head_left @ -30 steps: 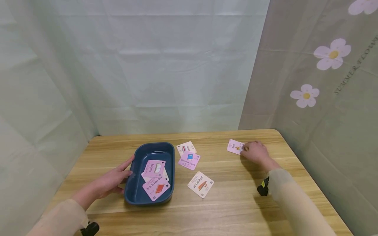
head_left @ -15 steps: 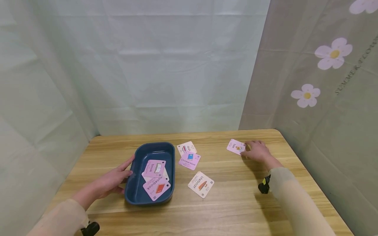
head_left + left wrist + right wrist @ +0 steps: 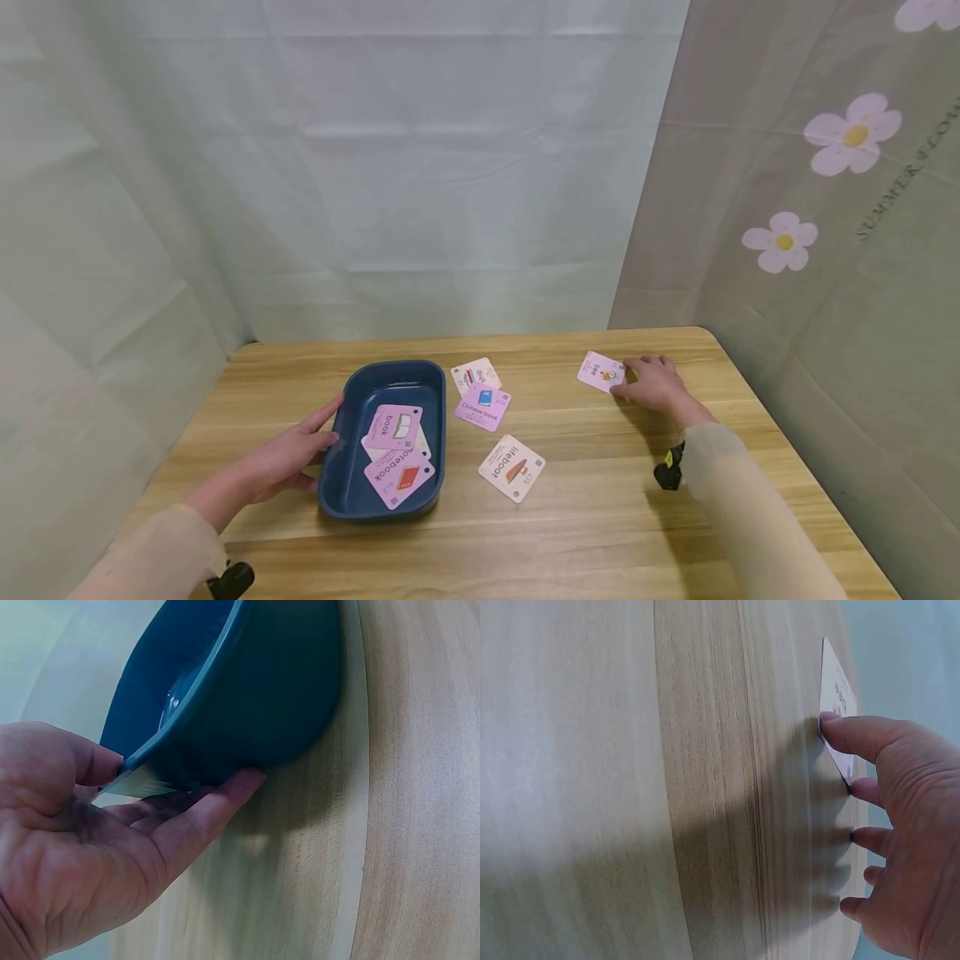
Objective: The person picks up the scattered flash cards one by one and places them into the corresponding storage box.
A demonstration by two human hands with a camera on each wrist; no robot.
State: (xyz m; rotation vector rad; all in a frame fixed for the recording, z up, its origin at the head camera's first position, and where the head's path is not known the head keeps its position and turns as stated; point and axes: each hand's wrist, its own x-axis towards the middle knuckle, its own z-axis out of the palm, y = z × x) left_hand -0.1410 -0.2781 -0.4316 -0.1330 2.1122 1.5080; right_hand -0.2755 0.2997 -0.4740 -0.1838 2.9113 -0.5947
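Observation:
In the head view, my left hand (image 3: 288,454) holds the left side of a blue plastic bin (image 3: 330,500). The left wrist view shows the thumb over the bin's rim (image 3: 199,679) and fingers against the outside wall. Inside lie overlapping picture cards, among them a book card (image 3: 392,427) and a notebook card (image 3: 397,479). At the back right, my right hand (image 3: 656,387) touches the edge of a pink bee card (image 3: 598,372), which lies on the table. The right wrist view has the thumb on one edge of the card (image 3: 832,690), the index finger near its corner, other fingers spread.
Right of the bin, a Chinese book card (image 3: 483,407) overlaps a ship card (image 3: 472,375). Nearer lies a lifeboat card (image 3: 513,468). The wooden table (image 3: 555,542) is bounded by a pale curtain (image 3: 450,208) behind and at both sides.
My right hand has drawn back slightly to the right, uncovering more of the bee card. The left hand and bin hold still.

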